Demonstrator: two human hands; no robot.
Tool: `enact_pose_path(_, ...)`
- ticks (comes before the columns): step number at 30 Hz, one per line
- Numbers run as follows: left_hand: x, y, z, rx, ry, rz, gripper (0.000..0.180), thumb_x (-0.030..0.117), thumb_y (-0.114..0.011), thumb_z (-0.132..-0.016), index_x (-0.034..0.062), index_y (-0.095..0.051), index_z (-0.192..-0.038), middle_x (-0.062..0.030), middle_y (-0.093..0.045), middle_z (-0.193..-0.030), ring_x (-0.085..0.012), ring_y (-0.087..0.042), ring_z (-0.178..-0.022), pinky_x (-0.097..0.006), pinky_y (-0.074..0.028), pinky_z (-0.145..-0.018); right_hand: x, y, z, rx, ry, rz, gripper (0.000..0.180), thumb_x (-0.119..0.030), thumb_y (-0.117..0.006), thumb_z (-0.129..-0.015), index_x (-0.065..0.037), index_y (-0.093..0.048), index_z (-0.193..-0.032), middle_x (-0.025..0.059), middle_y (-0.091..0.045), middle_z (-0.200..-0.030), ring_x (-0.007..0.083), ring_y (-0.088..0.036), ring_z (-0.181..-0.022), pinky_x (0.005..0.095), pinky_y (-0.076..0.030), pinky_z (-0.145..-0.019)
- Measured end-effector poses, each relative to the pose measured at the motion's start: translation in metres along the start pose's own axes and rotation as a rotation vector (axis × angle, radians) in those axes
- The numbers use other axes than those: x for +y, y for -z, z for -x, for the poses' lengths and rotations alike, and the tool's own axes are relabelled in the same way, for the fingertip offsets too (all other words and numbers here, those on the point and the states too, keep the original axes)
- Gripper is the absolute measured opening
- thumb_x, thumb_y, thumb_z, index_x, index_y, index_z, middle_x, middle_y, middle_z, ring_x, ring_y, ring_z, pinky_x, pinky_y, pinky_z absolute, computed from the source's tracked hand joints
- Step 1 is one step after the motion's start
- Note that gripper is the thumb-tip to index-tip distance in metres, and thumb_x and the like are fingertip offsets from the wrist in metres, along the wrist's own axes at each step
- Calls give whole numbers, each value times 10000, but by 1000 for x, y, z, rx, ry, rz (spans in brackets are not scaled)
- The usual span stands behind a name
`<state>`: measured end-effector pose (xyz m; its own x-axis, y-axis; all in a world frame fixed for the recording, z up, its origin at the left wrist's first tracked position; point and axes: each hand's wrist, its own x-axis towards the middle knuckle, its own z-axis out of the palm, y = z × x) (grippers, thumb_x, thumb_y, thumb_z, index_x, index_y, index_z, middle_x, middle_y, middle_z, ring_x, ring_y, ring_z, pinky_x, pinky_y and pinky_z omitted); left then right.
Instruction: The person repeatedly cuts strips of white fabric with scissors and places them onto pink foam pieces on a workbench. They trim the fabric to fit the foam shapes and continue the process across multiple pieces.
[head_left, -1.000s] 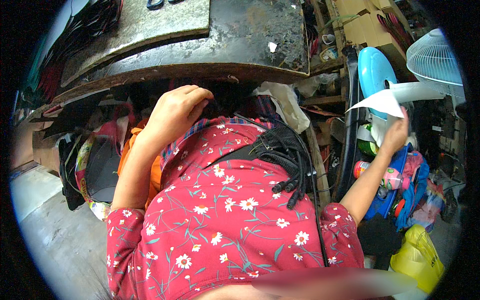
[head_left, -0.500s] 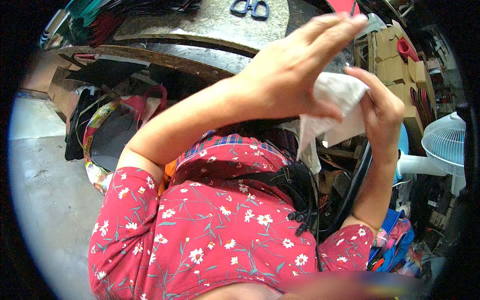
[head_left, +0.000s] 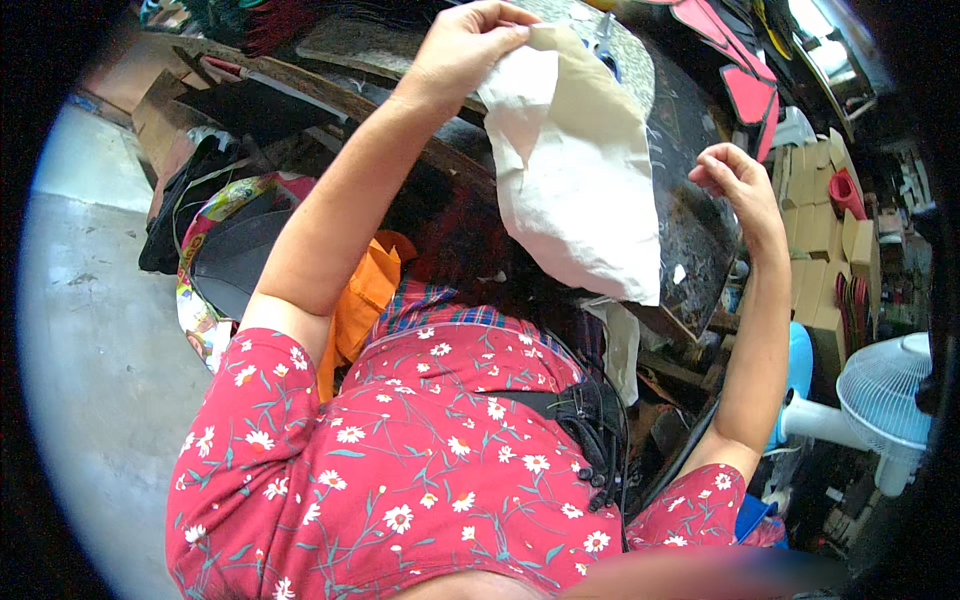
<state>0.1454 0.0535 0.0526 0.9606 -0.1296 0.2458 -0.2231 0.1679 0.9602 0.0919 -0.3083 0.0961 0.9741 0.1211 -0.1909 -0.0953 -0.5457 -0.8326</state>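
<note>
My left hand (head_left: pixel 465 45) is raised near the top of the view and pinches the upper edge of a cream-white piece of cloth (head_left: pixel 575 175), which hangs down in front of a dark worn worktable (head_left: pixel 690 230). My right hand (head_left: pixel 735 180) hovers to the right of the cloth with its fingers loosely curled and nothing in them, apart from the cloth. My red flowered dress (head_left: pixel 420 470) fills the lower part of the view.
A white and blue electric fan (head_left: pixel 880 400) stands at the right. Stacked cardboard boxes (head_left: pixel 815 225) sit behind it. An orange cloth (head_left: pixel 365 295) and dark bags (head_left: pixel 215 255) lie under the table at the left, beside a grey concrete floor (head_left: pixel 90 350).
Both hands held the cloth close together half a second ago. Now my right hand has let go and moved right, while my left hand lifts the cloth and it hangs unfolded.
</note>
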Motion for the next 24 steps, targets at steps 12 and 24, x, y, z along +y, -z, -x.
enact_pose_path(12, 24, -57, -21, -140, -64, 203, 367, 320, -624, -987, 27, -607, -1206, -57, -674, -918, -84, -625, -801, -228, -508, -675, -52, -73, -16, 18, 385, -435, 229, -245, -604, -1019, -27, -670, -1040, -34, -668, -902, 33, -590, -821, 206, -480, -746)
enact_pose_path(24, 3, -53, 5, -549, -42, -362, 863, -55, -639, -771, 101, -301, -1550, -128, -620, -1056, -131, -622, -846, -263, -540, -707, 19, -54, -49, 391, 529, -138, 277, -107, -687, -942, -11, -658, -1200, -14, -678, -912, 50, -583, -779, 220, -473, -708)
